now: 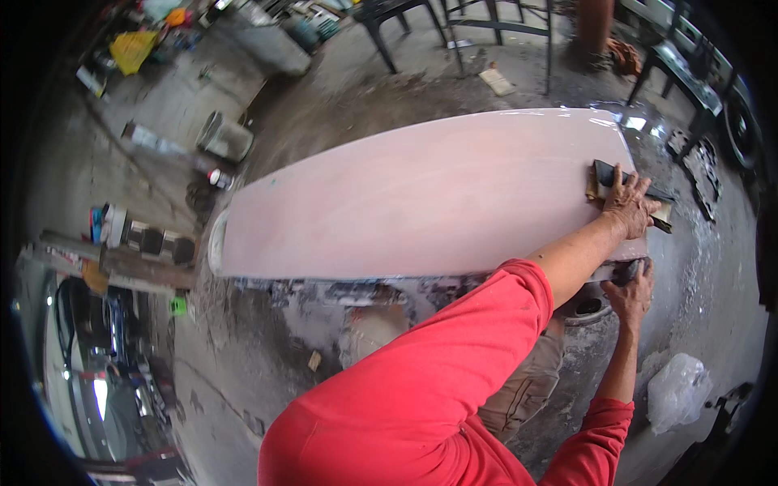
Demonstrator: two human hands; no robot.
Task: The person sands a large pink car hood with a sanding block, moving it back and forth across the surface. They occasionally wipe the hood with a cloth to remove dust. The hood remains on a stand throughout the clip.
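Note:
A long, pale pink panel point(405, 194), with wet shine along its far edge, lies across the view in front of me. On its right end, my left hand point(630, 209) presses down on a sanding block point(604, 180), a flat block with dark sandpaper around it. The fingers are spread over the block and grip its far side. Lower down, by the panel's near right corner, my right hand point(634, 296) has its fingers curled on a small dark thing at the edge. What that thing is, I cannot make out.
Below the panel's near edge stands a paint-smeared support point(332, 292). A clear plastic bag point(678, 391) lies on the floor at right. Dark chairs point(685, 81) stand beyond. A bucket point(224, 138) and a wooden post point(146, 267) are to the left.

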